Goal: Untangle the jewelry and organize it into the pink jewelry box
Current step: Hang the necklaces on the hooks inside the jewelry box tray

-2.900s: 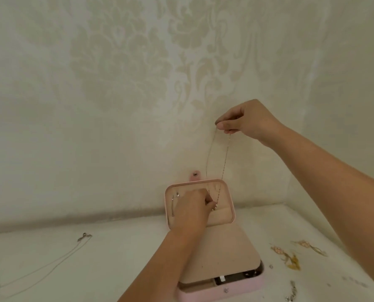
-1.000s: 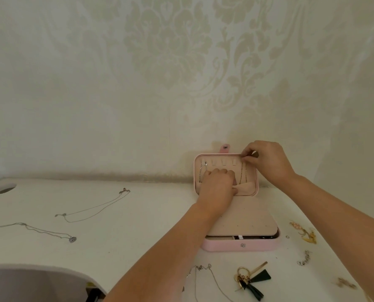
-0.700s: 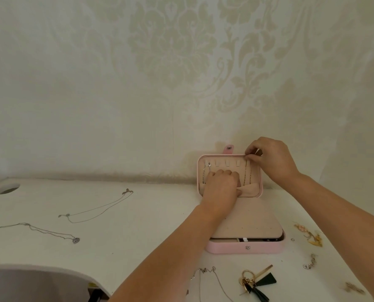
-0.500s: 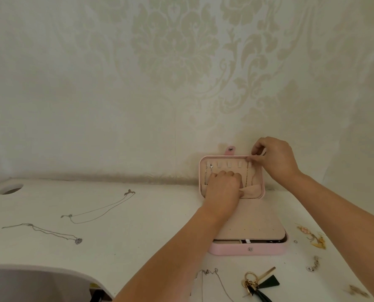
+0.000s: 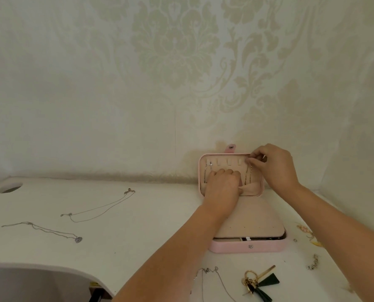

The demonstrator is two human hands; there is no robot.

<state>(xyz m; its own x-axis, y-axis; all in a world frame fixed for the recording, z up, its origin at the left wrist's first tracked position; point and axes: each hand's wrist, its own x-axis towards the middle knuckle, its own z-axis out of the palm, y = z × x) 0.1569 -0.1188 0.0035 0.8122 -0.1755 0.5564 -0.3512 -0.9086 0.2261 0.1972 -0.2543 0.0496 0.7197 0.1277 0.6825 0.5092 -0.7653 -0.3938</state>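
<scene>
- While the pink jewelry box (image 5: pixel 247 247) lay open on the white table (image 5: pixel 138 225) in the head view, its lid (image 5: pixel 201 171) stood upright against the patterned wall, and both hands worked at the lid's lining.
- Right hand (image 5: pixel 275 166): fingers curled, with thumb and forefinger pinching the top end of a gold chain (image 5: pixel 248 176) at the lid's upper right corner, by the last of the small hooks. The chain hung straight down the lining from that pinch.
- Left hand (image 5: pixel 222 188): fingers curled into a loose fist, knuckles against the middle of the lining. It gripped the upper edge of the fabric pocket (image 5: pixel 251 189), which bunched toward the thumb. The fingertips were hidden behind the hand.
- A silver chain (image 5: pixel 205 174) hung from the leftmost hook, just beside the left hand.
- The box's beige inner panel covered most of the base; a narrow dark gap showed along the front.
- Loose pieces on the table:
- two thin silver necklaces (image 5: pixel 98 209) (image 5: pixel 46 231), well to the left of the box;
- a third necklace (image 5: pixel 212 277) near the front edge, below the left forearm;
- a gold ring with dark green tassels (image 5: pixel 258 282) beside it;
- a short sparkling bracelet (image 5: pixel 312 261) and a small gold floral piece (image 5: pixel 308 233) to the right of the box.
</scene>
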